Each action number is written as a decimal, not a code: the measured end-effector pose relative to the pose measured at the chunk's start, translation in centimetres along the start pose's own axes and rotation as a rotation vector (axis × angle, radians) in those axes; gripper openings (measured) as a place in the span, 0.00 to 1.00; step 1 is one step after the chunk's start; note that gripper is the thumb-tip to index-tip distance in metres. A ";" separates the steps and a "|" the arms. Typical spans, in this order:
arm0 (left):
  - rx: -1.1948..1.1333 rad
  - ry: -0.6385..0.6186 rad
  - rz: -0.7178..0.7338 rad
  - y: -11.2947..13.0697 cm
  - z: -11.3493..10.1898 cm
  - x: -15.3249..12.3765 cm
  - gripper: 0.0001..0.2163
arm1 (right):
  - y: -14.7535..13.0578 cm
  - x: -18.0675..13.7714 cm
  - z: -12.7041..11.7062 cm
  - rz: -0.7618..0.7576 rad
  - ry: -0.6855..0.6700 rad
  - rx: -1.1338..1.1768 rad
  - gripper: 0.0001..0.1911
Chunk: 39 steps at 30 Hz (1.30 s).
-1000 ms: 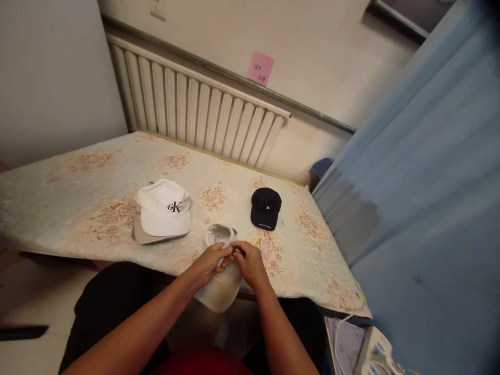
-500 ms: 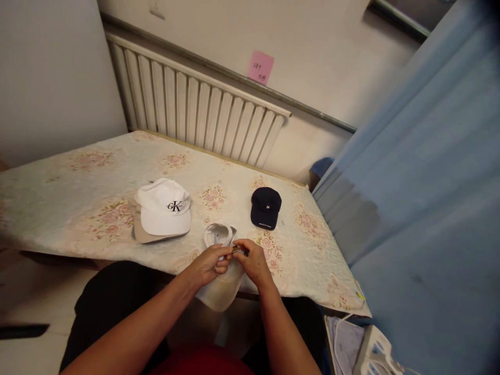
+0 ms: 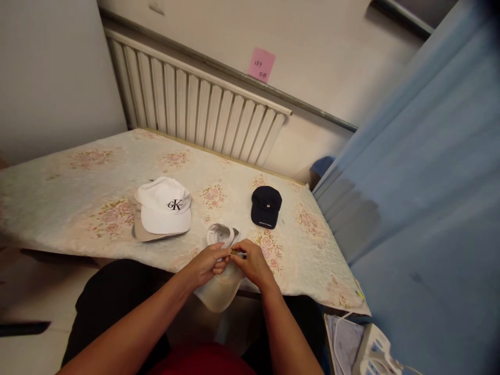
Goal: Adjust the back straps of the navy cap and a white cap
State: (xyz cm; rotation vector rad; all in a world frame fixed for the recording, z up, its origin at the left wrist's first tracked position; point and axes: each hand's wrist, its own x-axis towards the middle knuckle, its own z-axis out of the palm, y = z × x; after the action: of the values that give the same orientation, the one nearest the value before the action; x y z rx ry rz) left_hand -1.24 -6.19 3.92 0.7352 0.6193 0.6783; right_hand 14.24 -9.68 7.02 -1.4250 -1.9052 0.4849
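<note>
My left hand (image 3: 211,264) is closed in a pinch on the strap of a pale baseball cap (image 3: 221,291) at the table's front edge. My right hand (image 3: 254,261) meets it, its thumb and fingers closed at the same strap, where a small brass-coloured piece like a buckle (image 3: 234,252) shows between the fingertips. The cap's brim points down toward my lap; its open crown lies behind my fingers. To the left, a white cap (image 3: 166,208) with dark letters rests on a beige cap (image 3: 141,233). A navy cap (image 3: 266,207) sits at the right.
A floral cloth (image 3: 213,195) covers the table. Behind it are a radiator (image 3: 195,107) and a pink note (image 3: 261,64) on the wall. A blue curtain (image 3: 414,208) hangs at the right. Below it, a white power strip (image 3: 375,346) and cable lie at the lower right.
Both hands stay at the strap, with small finger shifts; the brass-coloured piece between them now shows at a different angle. The other caps have not moved.
</note>
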 end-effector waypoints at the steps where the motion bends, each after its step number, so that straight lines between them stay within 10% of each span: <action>1: 0.000 0.012 0.018 0.0 0.0 -0.1 0.09 | 0.0 0.0 0.0 0.001 0.006 0.007 0.06; 9: 0.239 0.184 0.151 1.0 0.3 -1.1 0.10 | 0.0 -0.1 -0.2 -0.007 0.068 0.080 0.08; 14: 0.422 0.044 0.067 2.2 0.8 -2.1 0.17 | -0.1 -0.4 -0.8 -0.010 0.094 0.117 0.07; 39: -0.146 0.207 0.133 2.4 1.9 -0.5 0.10 | 0.0 -1.0 -0.6 0.014 0.214 0.254 0.09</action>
State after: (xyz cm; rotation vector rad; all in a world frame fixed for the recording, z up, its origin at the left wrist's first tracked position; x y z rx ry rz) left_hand -1.00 -5.90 7.01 0.5774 0.7052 0.9207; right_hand 14.82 -10.67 7.07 -1.2704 -1.6034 0.5373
